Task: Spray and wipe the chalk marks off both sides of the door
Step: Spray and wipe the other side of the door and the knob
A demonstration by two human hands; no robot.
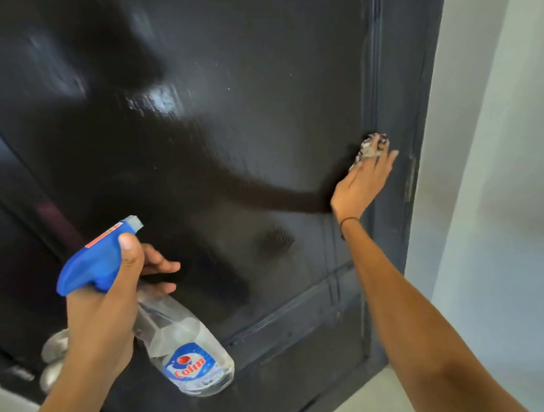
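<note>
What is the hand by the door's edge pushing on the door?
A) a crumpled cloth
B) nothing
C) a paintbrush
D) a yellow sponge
A: the right hand presses a crumpled cloth flat against the dark door with straight fingers.

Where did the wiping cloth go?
In the head view, the cloth is on the right, pressed flat against the dark door under the right hand, near the door's hinge edge.

"Colin" on spray bottle [190, 354] label
</note>
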